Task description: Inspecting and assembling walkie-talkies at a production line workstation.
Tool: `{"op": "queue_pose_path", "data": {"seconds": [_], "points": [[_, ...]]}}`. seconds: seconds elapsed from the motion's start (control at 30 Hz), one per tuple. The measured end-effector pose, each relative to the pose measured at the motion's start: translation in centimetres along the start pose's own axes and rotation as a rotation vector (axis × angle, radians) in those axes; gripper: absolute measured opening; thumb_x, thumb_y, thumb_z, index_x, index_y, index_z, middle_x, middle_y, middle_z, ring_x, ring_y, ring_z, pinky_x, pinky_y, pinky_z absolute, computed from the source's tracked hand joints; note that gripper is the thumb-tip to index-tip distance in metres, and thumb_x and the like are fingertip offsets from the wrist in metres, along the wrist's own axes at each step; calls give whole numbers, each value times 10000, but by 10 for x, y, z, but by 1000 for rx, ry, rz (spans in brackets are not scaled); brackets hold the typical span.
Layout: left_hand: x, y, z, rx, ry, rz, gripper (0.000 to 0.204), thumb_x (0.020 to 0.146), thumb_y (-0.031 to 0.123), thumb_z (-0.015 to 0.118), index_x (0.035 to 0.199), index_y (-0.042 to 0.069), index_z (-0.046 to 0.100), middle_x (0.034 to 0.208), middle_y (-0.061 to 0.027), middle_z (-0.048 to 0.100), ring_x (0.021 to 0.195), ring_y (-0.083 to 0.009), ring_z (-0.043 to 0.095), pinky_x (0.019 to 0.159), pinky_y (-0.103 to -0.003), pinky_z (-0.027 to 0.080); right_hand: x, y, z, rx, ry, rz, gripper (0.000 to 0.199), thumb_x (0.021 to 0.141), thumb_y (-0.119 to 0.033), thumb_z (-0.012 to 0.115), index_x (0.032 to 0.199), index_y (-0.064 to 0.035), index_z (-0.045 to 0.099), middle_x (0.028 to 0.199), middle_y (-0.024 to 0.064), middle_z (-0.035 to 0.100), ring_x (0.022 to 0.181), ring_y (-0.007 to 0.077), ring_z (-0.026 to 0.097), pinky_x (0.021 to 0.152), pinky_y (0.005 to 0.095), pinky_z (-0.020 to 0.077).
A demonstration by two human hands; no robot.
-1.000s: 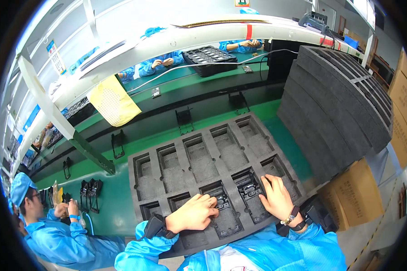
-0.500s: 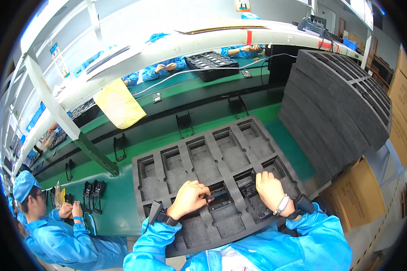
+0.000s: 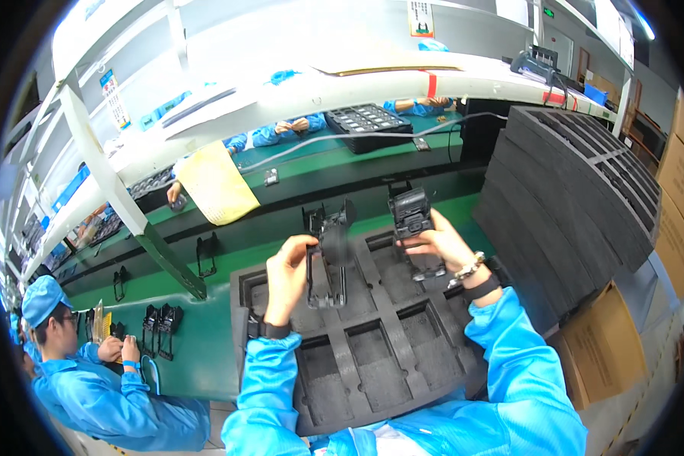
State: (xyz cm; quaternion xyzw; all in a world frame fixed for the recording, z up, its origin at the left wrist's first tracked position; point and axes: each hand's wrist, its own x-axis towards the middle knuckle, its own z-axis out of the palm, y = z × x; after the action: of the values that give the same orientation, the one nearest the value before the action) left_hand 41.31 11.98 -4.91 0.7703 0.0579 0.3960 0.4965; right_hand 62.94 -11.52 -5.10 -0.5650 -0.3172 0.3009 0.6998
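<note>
My left hand (image 3: 287,275) is closed on the edge of a black plastic frame (image 3: 330,247) with open sides and a rounded part on its right, held upright above the tray. In my right hand (image 3: 447,249) is a second black plastic frame (image 3: 411,213), gripped by its right side with its bulky upper end raised. Both frames are apart from each other, over the far part of a dark foam tray (image 3: 334,323). Rectangular pockets fill the tray, which lies in front of me on the green bench.
A tall stack of dark foam trays (image 3: 562,213) stands at the right, beside cardboard boxes (image 3: 600,342). Beyond my tray runs a dark conveyor (image 3: 270,235) carrying black frames. A shelf post (image 3: 121,201) and yellow cloth (image 3: 216,186) are left; a co-worker (image 3: 106,380) sits there.
Both hands have risen out of the tray's near pockets and moved away from me, lifting a black frame each. Another person's hand has appeared beside the yellow cloth.
</note>
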Motion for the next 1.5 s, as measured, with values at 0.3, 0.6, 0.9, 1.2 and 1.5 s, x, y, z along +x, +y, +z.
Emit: {"op": "queue_pose_path", "data": {"seconds": [0.3,0.6,0.9,1.2,1.5], "points": [[-28,-70,1,-427,171,-156,222,1011,57,456,1174,15,602,1081,-54,593,939,-179,650,833,-354,586,51,72,60,424,-147,16,536,883,32,536,1387,-64,381,1289,209,592,1155,343,627,921,416,560],[-29,-79,-7,-696,323,-578,125,964,117,611,925,141,495,929,7,603,848,-145,663,746,-325,598,38,89,70,302,-283,155,615,958,-45,523,1487,-126,220,1343,237,546,1200,370,594,951,444,535],[-29,-74,-3,-1072,78,-781,427,969,210,447,1281,-80,487,1281,-213,592,1148,-394,613,949,-444,550,40,83,70,355,-347,177,650,953,-195,572,1498,-130,223,1387,217,509,1254,348,548,997,483,488],[-26,-54,5,-1111,-117,-664,654,1013,481,291,1473,17,338,1448,-255,440,1236,-452,530,999,-560,478,43,93,67,496,-420,241,608,1028,-520,354,1477,-112,323,1420,150,497,1278,319,520,1029,508,461],[-26,-65,2,-1042,-176,-630,693,1018,515,243,1483,6,319,1447,-260,442,1228,-452,538,1038,-528,445,44,94,67,468,-440,210,639,1039,-535,278,1474,-75,358,1433,151,488,1278,328,519,1026,507,469]]}}
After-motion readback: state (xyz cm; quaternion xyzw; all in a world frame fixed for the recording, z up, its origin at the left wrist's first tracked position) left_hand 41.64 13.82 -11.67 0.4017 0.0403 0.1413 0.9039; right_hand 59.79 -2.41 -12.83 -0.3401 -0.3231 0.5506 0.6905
